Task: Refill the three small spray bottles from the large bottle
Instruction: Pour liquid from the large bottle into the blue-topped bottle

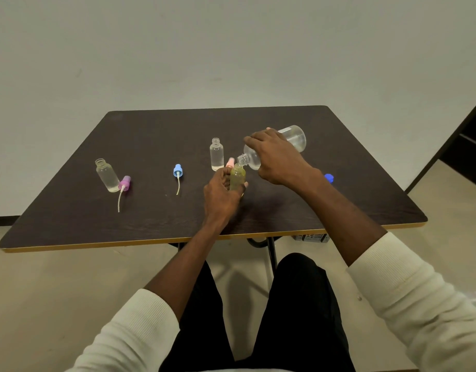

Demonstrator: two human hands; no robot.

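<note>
While I pour | right hand [278, 159] grips large bottle [282, 146], neck tilted down-left, mouth just above small bottle [237, 178] | left hand [222, 191] holds small bottle upright, just below.

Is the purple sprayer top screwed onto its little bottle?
No, the purple sprayer top lies loose on the table beside the open small bottle, its tube trailing on the tabletop.
</note>
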